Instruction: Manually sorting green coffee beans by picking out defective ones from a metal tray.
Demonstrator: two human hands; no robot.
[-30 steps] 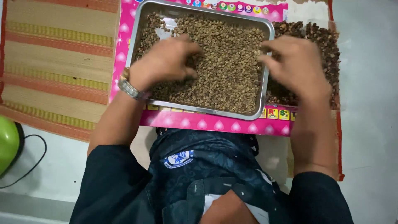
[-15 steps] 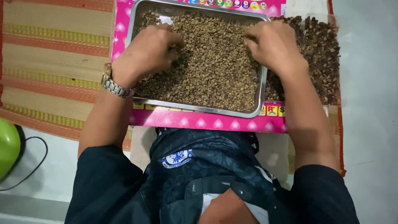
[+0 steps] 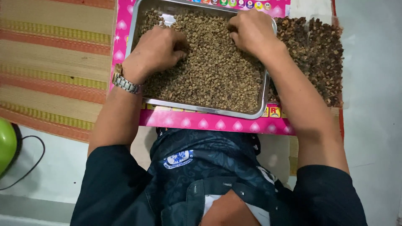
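Note:
A steel tray (image 3: 201,109) full of pale green-brown beans (image 3: 217,71) rests on a pink board (image 3: 209,123) in front of me. My left hand (image 3: 155,50), with a metal watch (image 3: 125,83) on the wrist, lies on the beans at the tray's left, fingers curled into them. Over the tray's far right part, my right hand (image 3: 251,31) has its fingertips bent down into the beans. Whether either hand pinches a bean is hidden.
A clear container (image 3: 322,58) of darker brown beans stands right of the tray. A striped woven mat (image 3: 54,62) lies to the left. A green round object (image 3: 6,144) and a black cable (image 3: 29,167) sit on the floor at the lower left.
My right hand has moved from the tray's right rim leftward and farther away into the beans. My left hand has stayed on the left side, shifting slightly.

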